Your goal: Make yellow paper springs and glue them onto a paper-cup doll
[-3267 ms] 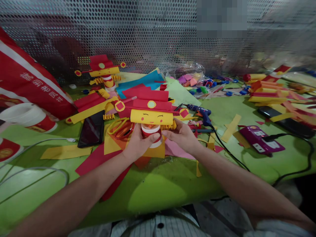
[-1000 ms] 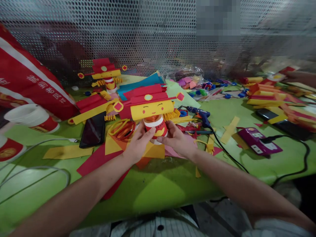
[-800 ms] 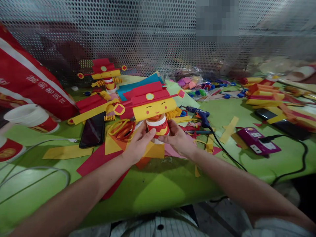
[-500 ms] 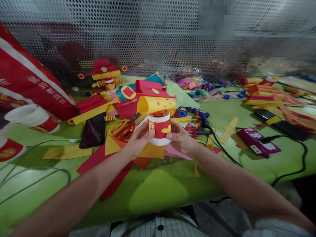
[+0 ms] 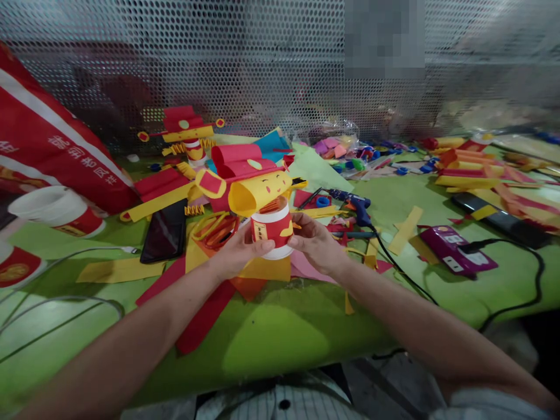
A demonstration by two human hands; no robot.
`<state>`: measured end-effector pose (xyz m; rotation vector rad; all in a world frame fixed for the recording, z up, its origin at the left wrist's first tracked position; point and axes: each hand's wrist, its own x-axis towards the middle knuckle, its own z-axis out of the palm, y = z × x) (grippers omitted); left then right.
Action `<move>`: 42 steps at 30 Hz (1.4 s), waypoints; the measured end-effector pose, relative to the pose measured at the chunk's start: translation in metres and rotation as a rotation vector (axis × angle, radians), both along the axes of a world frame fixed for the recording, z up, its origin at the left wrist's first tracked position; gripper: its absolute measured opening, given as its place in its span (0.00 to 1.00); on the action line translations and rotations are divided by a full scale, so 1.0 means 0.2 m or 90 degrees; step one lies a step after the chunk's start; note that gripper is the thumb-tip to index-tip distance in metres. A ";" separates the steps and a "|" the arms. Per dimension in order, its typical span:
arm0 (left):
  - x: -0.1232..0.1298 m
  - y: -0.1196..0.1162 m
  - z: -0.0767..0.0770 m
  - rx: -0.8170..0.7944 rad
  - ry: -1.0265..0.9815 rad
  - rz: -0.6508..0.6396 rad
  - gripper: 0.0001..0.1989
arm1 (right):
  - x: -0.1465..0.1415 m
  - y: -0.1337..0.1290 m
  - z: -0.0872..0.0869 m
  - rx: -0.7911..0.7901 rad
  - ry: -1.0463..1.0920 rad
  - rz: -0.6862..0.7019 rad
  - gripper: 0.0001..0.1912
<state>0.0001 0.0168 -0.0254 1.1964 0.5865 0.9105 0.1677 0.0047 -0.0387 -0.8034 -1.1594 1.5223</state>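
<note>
A red and white paper cup [image 5: 272,228] is held between my two hands above the table. On top of it sits a yellow paper roll [image 5: 258,191] with a smiling face, topped by a red paper hat [image 5: 238,161]; the whole figure tilts to one side. My left hand [image 5: 238,251] grips the cup's left side, thumb on its front. At the right side, my right hand [image 5: 315,244] has its fingers bent against the cup. Under the hands lie yellow, orange and red paper sheets [image 5: 205,324]. A similar finished-looking figure [image 5: 192,137] stands at the back left.
The green table [image 5: 280,332] bears a black phone [image 5: 164,233], white cups [image 5: 56,207] and a red bag [image 5: 56,134] at the left. A glue gun [image 5: 356,204], a purple power socket [image 5: 457,251] and another dark phone [image 5: 499,220] are at the right. Behind stands a perforated metal screen [image 5: 271,64].
The cup figure has shifted a little to the left and turned, tilting more, with both hands still on it. More of the cup's left label shows.
</note>
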 end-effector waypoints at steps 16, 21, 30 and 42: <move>-0.07 0.07 0.02 -0.039 -0.040 0.103 0.24 | 0.66 0.26 0.11 -0.221 -1.073 -0.394 0.23; -0.06 0.09 0.01 -0.073 -0.044 0.167 0.25 | 0.71 0.29 0.04 -0.212 -0.890 -0.449 0.12; -0.05 0.13 -0.03 -0.041 0.017 0.335 0.24 | 0.68 0.27 0.05 -0.142 -0.511 -0.513 0.13; 0.01 0.09 -0.03 0.016 0.090 0.439 0.24 | 0.25 0.01 0.20 0.064 -0.260 -0.316 0.14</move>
